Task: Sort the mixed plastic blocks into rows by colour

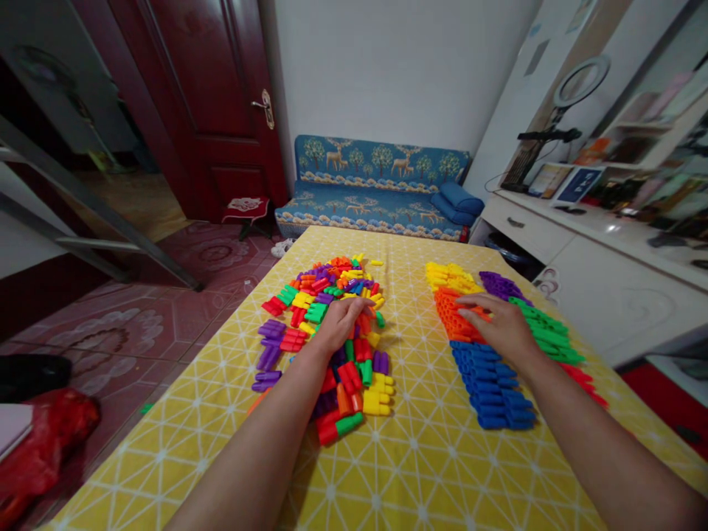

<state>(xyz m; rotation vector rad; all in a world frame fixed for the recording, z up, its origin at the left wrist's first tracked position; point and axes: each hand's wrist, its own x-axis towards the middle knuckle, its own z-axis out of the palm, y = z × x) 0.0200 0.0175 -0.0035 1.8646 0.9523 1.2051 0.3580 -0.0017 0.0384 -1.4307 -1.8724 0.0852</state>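
Note:
My left hand (344, 322) is over a mixed pile of plastic building blocks (318, 313), on the left half of the table. Its fingers curl down around an orange block (364, 323), partly hidden beneath them. Over on the right, my right hand (501, 324) rests at a group of orange blocks (449, 316), thumb and forefinger apart. That group lies between yellow blocks (450, 276) on its far side and blue blocks (492, 387) on its near side. Purple blocks (503, 286), green blocks (545, 332) and red blocks (583, 382) form a second row farther right.
A yellow patterned cloth (409, 457) covers the table. Beyond its far edge stands a blue sofa (365, 195). A white cabinet (597, 273) is close on the right. At the left are a metal ladder (105, 243), a red bag (60, 428) and a small stool (247, 210).

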